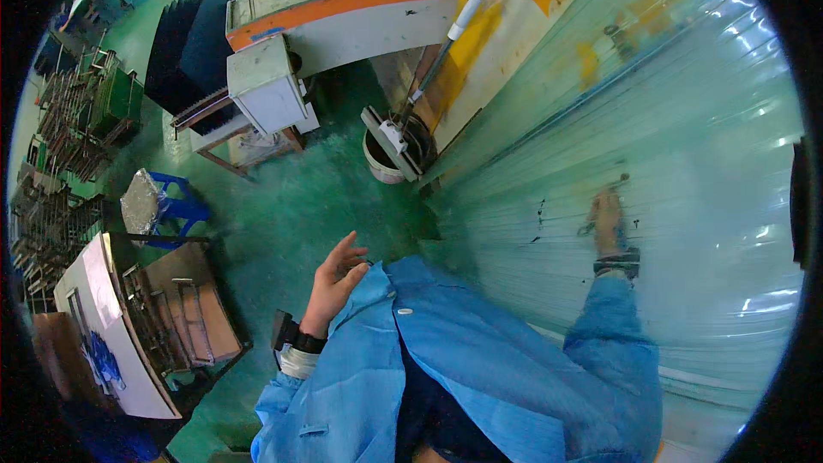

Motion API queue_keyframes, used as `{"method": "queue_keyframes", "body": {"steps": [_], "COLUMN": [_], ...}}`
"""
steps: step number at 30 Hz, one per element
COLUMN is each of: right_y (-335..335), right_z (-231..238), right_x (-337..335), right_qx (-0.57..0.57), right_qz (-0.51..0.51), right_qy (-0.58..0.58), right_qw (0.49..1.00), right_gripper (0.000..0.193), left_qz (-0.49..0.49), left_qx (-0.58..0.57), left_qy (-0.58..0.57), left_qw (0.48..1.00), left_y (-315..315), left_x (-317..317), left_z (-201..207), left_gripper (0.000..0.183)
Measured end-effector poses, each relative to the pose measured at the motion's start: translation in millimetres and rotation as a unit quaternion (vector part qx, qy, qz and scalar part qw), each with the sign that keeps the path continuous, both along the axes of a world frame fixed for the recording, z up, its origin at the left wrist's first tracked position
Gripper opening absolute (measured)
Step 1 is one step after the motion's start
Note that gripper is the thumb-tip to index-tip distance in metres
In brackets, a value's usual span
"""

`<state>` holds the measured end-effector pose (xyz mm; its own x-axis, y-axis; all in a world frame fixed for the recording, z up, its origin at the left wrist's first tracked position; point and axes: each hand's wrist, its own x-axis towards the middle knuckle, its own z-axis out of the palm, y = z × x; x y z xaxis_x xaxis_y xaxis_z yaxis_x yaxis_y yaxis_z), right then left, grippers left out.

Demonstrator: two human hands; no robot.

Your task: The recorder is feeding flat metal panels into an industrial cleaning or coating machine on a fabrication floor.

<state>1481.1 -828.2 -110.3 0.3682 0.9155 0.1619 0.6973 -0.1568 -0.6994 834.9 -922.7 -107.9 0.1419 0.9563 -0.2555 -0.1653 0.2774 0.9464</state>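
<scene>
My right hand [607,221] reaches forward, clamped on a small wrench [605,203] pressed against the pale green panel [686,163], its long axis slanting up-right beyond my fingers. My left hand [333,281] hangs open, empty, well apart.

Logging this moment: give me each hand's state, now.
Left hand: open, fingers loosely spread, holding nothing, at the blue coat collar.
Right hand: against the ribbed pale green wall; blurred, cannot be told if it grips anything.
</scene>
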Motion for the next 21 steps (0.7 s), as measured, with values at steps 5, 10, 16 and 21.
{"method": "queue_keyframes", "body": {"steps": [5, 10, 16, 21], "right_y": [-18.1, -44.5, -47.6, -41.8], "right_z": [65.1, 77.9, 77.3, 73.8], "right_x": [-123.9, -144.6, -149.2, -159.6], "right_qx": [-0.056, -0.051, -0.051, -0.023], "right_qz": [-0.039, 0.031, 0.003, 0.007], "right_qy": [0.157, 0.201, 0.312, 0.366], "right_qw": [0.985, 0.978, 0.949, 0.930], "right_gripper": [0.038, 0.040, 0.038, 0.038], "left_qz": [-0.019, -0.045, -0.042, -0.053], "left_qx": [-0.012, -0.028, -0.015, 0.000], "left_qy": [0.003, 0.041, 0.004, 0.045], "left_qw": [1.000, 0.998, 0.999, 0.998], "left_y": [-2.3, 2.4, 9.5, 23.4], "left_x": [-0.5, 13.2, 35.2, 46.6], "left_z": [-11.6, -10.9, -8.9, -12.9], "left_gripper": [0.061, 0.061, 0.060, 0.058]}}
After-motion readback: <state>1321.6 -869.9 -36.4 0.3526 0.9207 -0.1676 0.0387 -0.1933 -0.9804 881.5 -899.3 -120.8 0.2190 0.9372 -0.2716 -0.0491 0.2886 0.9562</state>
